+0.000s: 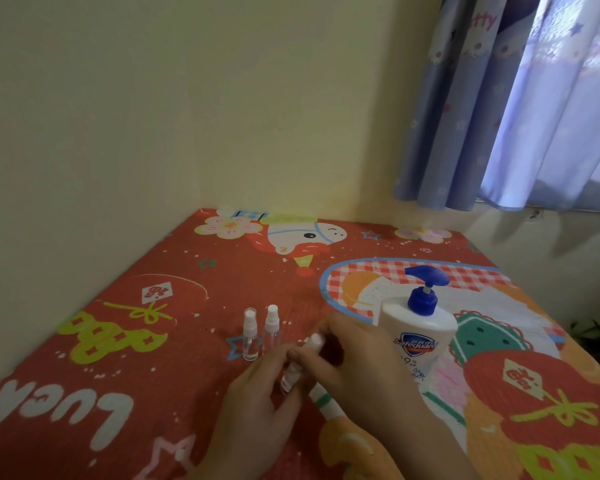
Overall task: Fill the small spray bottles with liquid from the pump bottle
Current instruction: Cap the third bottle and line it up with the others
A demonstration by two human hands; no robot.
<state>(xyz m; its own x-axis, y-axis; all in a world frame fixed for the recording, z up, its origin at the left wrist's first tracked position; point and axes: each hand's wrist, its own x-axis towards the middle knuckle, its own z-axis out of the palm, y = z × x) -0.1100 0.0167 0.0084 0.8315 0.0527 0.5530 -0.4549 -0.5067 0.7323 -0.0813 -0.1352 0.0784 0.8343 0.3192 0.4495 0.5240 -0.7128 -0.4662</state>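
We are busy with one small spray bottle point(293, 367), held tilted between both hands just above the red printed cloth point(136, 393) on the table. The step in hand looks like taking off its white spray head so the neck is free for filling, though we cannot see any gap at the neck yet.

To do it well, we should keep the clear body steady in the left hand point(257, 393) and let only the right hand point(347, 351) turn the head. The bottle is light and slick, so a firm pinch low on the body matters more than force. Once the head is off, we should lay it where it will not roll. The neck must then go under the spout of the pump bottle point(418, 327), which stands upright just beside the right hand, at about three o'clock from the held bottle.

The left grip is curled round the bottle's lower part, fingers wrapped and thumb side towards us. The right grip closes from above on the white head, fingertips bunched, wrist arched over it, forearm coming in from five o'clock.

Two more spray bottles point(261, 332) stand upright side by side at about eleven o'clock from the hands, heads still on, and they look empty.
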